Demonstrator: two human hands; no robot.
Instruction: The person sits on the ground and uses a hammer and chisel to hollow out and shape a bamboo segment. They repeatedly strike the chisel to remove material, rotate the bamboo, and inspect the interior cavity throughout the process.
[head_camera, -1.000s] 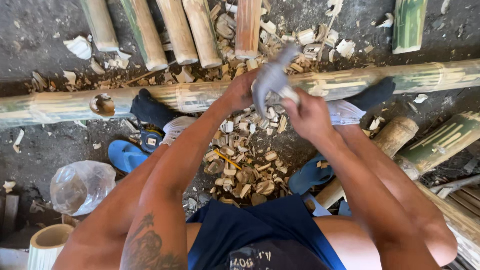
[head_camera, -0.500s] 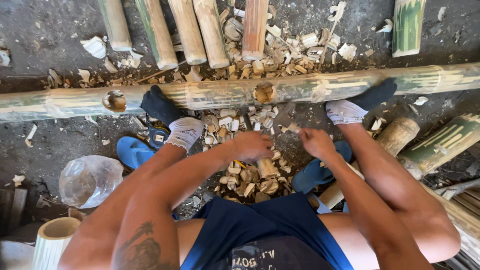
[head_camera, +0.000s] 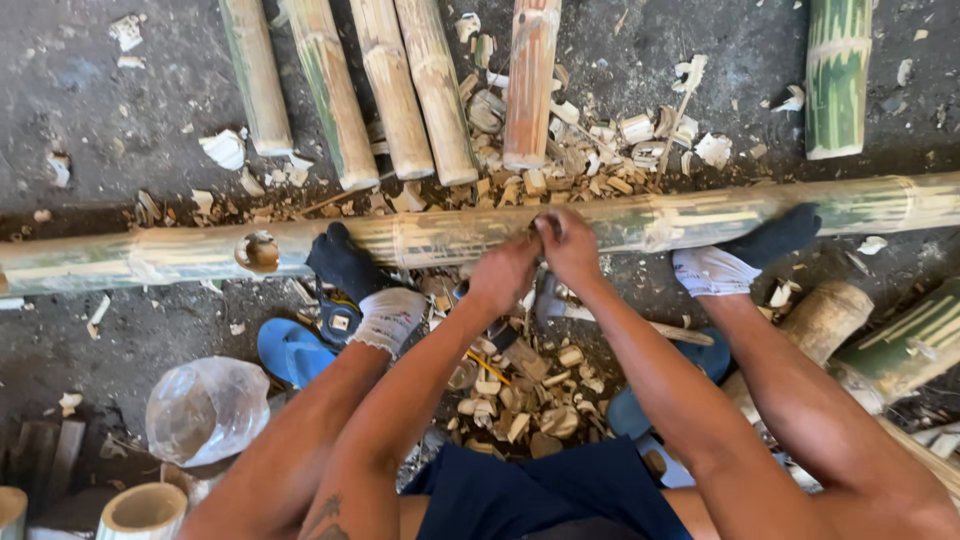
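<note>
Both hands are meeting at the near edge of the long green-and-tan bamboo pole lying crosswise on the dark ground: the left hand and the right hand, fingertips pressed together in a small pinching grip on something at the pole's surface, too small to tell. Two socked feet are resting against the pole, apparently steadying it, while pale bamboo chips are littering the ground beneath the forearms

Green-and-tan streaked bamboo pole, black-and-white socks, blue sandal, dark grey floor, navy shorts
</note>
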